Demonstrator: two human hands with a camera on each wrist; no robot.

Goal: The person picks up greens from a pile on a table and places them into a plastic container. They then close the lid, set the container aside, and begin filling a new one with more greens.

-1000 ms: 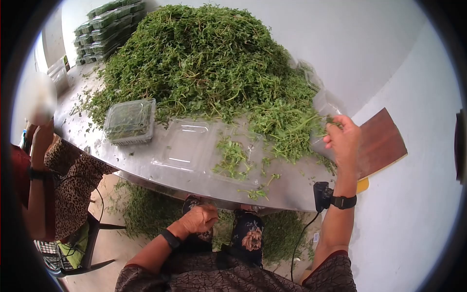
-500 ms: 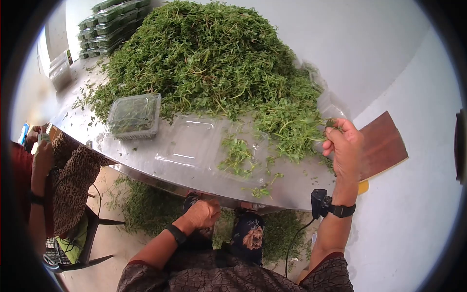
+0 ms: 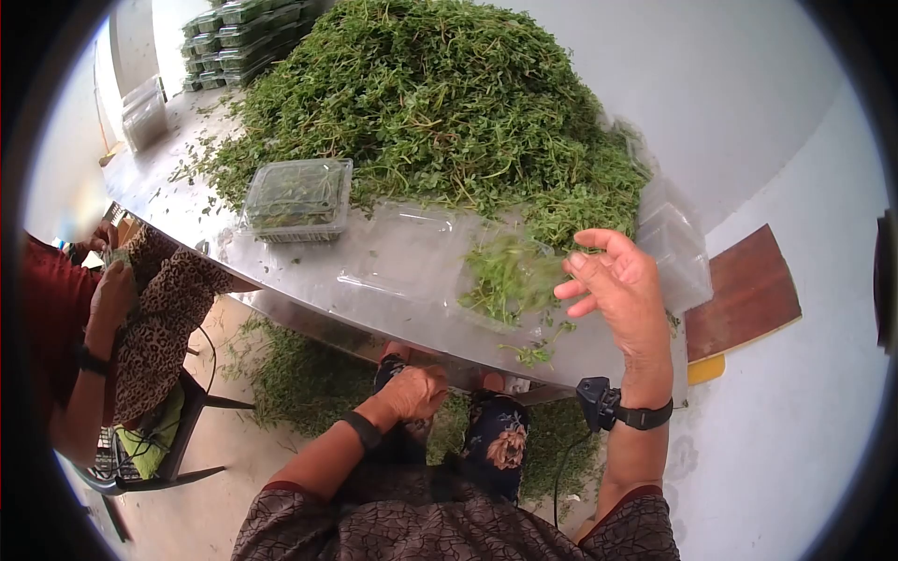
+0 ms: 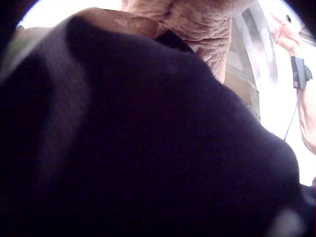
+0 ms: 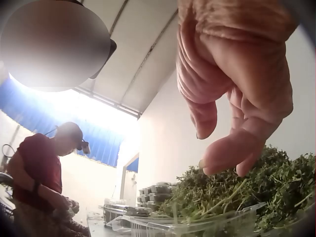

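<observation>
My right hand (image 3: pixel 613 285) is above the near right of the metal table, its fingers parted and slightly bent, with nothing gripped. Just left of it, blurred green sprigs (image 3: pixel 510 271) lie over one half of an unfolded clear plastic container (image 3: pixel 398 257). In the right wrist view the hand (image 5: pixel 242 84) hangs above the container's clear rim (image 5: pixel 148 222), the thumb and fingertips apart. My left hand (image 3: pixel 416 391) rests over my leg, below the table edge, loosely curled and apparently empty. Dark cloth (image 4: pixel 148 123) fills most of the left wrist view.
A big heap of greens (image 3: pixel 421 103) covers the table's back. A closed filled box (image 3: pixel 297 198) sits left, stacked boxes (image 3: pixel 245 42) behind. Clear empty containers (image 3: pixel 675 248) and a brown board (image 3: pixel 748 294) are at right. Another person (image 3: pixel 70 327) is at left.
My right hand has moved left from the heap's right edge and its fingers have parted from the sprigs. More greens lie over the container. The left hand stays over my leg.
</observation>
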